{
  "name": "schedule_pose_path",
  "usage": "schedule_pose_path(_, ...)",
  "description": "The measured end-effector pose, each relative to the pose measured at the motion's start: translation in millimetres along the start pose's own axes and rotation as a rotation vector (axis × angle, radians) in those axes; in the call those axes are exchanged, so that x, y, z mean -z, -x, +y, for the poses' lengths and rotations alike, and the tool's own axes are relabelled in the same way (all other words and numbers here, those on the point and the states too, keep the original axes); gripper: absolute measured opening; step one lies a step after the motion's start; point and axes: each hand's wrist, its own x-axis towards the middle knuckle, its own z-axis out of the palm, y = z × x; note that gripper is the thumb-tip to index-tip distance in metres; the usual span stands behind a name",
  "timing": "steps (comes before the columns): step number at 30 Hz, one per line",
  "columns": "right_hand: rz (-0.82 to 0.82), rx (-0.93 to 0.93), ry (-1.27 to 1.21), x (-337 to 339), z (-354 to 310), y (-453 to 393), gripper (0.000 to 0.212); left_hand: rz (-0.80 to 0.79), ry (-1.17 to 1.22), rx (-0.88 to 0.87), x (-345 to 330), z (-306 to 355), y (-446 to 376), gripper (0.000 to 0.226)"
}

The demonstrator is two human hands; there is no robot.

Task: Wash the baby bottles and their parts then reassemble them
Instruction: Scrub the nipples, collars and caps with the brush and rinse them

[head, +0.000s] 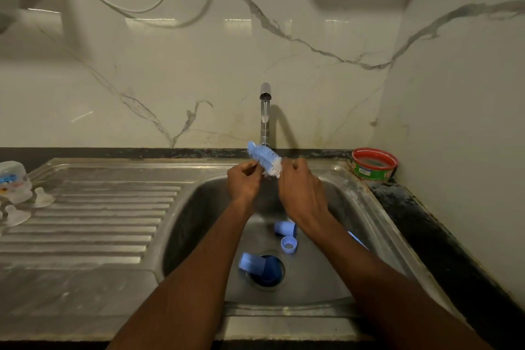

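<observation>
Holding a blue-and-white bottle brush [264, 160] under the tap [265, 111], both hands work above the sink [335, 278]: the left hand [244, 183] curls its fingers at the bristles, the right hand [301, 193] wraps the handle end. Blue bottle parts [285, 229] lie near the drain, clear teats [42, 197] far left on the drainboard [99, 221], whose ribbed middle lies bare.

Dim, warm overhead light; glare streaks on tiles; wide-angle edge warping.
</observation>
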Motion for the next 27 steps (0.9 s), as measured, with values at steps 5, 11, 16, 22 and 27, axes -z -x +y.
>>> schedule_pose_path(5, 0.000, -0.131, 0.035, 3, 2, -22, 0.033, -0.070, -0.018, -0.132, -12, 10, 15, 0.016)
schedule_pose_path(11, -0.114, -0.062, 0.011, -2, -1, 1, 0.036, 0.032, 0.151, 0.146, -10, -5, 3, 0.014)
schedule_pose_path(16, -0.005, -0.063, 0.029, 7, 5, -12, 0.031, -0.165, 0.325, 0.193, -16, 9, 14, 0.017)
schedule_pose_path(22, 0.022, 0.045, 0.098, 7, 2, -5, 0.032, -0.109, 0.707, 0.488, -16, 25, 10, 0.012)
schedule_pose_path(27, 0.041, -0.043, 0.110, 12, 11, -4, 0.034, -0.151, 0.899, 0.617, -14, 25, 7, 0.024)
